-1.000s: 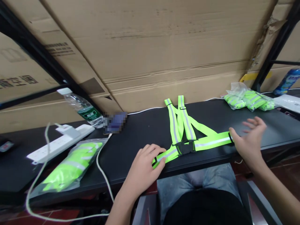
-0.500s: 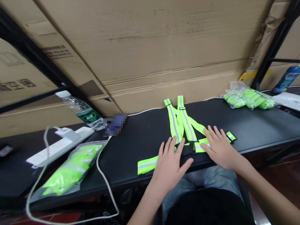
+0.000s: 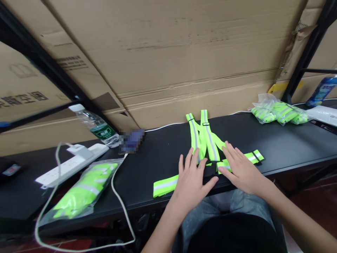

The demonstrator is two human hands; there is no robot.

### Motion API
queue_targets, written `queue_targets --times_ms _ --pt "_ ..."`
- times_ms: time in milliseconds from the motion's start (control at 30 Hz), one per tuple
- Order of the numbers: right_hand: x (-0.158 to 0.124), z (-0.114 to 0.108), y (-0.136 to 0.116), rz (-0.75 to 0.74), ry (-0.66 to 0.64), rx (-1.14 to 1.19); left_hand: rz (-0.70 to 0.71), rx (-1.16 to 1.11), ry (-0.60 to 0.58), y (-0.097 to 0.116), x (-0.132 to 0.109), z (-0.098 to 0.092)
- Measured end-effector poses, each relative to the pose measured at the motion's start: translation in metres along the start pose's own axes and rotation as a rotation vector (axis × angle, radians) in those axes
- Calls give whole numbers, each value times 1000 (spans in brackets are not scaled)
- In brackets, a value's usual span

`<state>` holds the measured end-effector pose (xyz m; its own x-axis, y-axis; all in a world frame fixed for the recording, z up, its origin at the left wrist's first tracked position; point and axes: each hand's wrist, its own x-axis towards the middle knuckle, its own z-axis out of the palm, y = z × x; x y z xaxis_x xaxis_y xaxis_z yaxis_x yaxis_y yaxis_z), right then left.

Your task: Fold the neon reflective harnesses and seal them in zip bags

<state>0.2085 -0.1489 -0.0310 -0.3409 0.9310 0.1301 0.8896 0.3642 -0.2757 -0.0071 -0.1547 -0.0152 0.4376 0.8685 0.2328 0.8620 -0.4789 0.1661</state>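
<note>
A neon-yellow reflective harness [image 3: 210, 140] with silver stripes lies spread on the black tabletop [image 3: 155, 154], its two shoulder straps pointing at the cardboard. Over the left part of its waist strap [image 3: 165, 185] rests my left hand [image 3: 191, 179], palm down with fingers spread. My right hand [image 3: 240, 168] lies flat across the right part of the waist belt, fingers stretched out and closer together. Between the hands, the dark middle of the belt is partly visible; both palms hide stretches of strap. Neither hand grips anything.
Left of the harness are a bagged yellow vest [image 3: 84, 191], a white power strip [image 3: 71, 165], a water bottle [image 3: 97, 126], a blurred phone [image 3: 133, 140] and a looping white cable [image 3: 119, 200]. Back right hold more bagged vests [image 3: 281, 111] and a blue bottle [image 3: 322, 91]. Cardboard [image 3: 184, 52] stands behind.
My right hand has slid a little left along the belt, uncovering more of its right end. My left hand stays nearly in place. The view has shifted slightly.
</note>
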Motion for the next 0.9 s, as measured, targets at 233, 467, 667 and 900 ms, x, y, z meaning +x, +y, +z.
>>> queue_targets --times_ms 233,467,667,900 --pt "8 -1 -2 -27 85 4 9 -170 -121 19 27 -8" --pt "8 1 -3 -47 146 14 -247 -244 -14 19 59 -6" --pt "8 -1 -4 -72 134 18 -520 -84 -53 29 96 -6" --pt "7 1 -4 -47 124 20 -680 -295 -95 9 137 1"
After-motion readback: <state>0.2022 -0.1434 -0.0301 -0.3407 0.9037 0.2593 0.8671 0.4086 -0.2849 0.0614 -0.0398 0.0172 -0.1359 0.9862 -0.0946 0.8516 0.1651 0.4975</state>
